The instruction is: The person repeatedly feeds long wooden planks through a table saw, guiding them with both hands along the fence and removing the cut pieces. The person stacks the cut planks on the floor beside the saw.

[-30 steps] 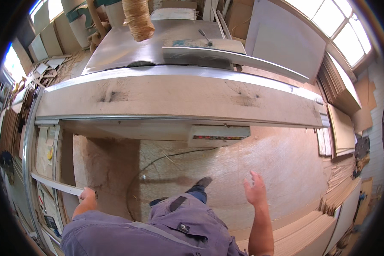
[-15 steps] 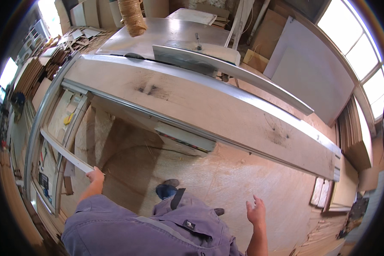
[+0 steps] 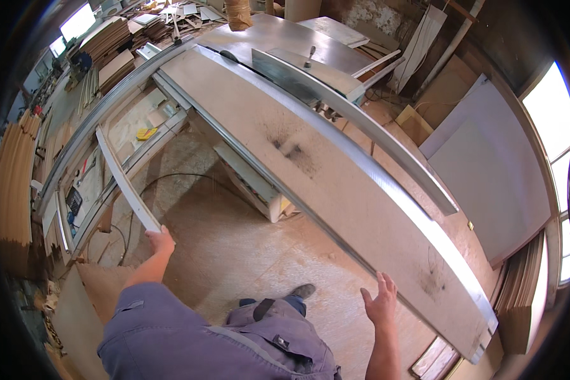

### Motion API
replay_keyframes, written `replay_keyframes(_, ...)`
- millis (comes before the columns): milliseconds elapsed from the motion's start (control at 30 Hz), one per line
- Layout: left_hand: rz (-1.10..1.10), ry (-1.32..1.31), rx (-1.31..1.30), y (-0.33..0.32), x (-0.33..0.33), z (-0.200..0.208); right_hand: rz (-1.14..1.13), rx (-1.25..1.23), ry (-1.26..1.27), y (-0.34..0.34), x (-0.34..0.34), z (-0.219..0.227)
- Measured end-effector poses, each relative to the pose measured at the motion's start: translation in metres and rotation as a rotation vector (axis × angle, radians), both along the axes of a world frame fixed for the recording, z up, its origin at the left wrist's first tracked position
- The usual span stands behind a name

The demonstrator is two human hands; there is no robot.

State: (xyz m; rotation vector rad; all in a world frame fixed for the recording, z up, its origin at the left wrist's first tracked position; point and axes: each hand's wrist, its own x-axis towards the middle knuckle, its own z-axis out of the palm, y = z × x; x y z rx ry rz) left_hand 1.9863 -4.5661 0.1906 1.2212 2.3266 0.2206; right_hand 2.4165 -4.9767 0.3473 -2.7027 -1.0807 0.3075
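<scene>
My left hand (image 3: 161, 241) is closed round the near end of a long, narrow white strip (image 3: 125, 179). The strip's far end rests over the metal side frame (image 3: 182, 119) of a sliding table saw. My right hand (image 3: 381, 300) holds nothing, its fingers apart, close to the near edge of the saw's long sliding table (image 3: 335, 168); whether the fingertips touch that edge I cannot tell. A raised metal fence (image 3: 367, 128) runs along the far side of the sliding table, and a dark round blade part (image 3: 228, 57) shows near its far left end.
On the side frame lies a yellow tool (image 3: 147, 133), with a black calculator-like device (image 3: 74, 200) nearer. Stacked boards stand at left (image 3: 12, 190) and right (image 3: 525, 297). A cable (image 3: 171, 175) crosses the dusty floor. White panels (image 3: 494, 164) lean by the window.
My view has turned, so the saw now slants down to the right. The white strip is still in my left hand. My right hand has come close to the sliding table's edge.
</scene>
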Motion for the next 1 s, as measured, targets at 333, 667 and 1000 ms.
replay_keyframes(333, 0.014, 0.11, 0.044, 0.002, 0.0, -0.032, 0.242, -0.209, -0.103, 0.108, 0.056, -0.018)
replay_keyframes(667, 0.139, 0.008, 0.08, 0.012, 0.013, -0.003, 0.56, -0.192, -0.352, 0.132, 0.084, -0.013)
replay_keyframes(1000, 0.176, 0.068, -0.103, 0.004, 0.051, 0.063, 0.538, -0.193, -0.653, 0.124, 0.157, -0.013)
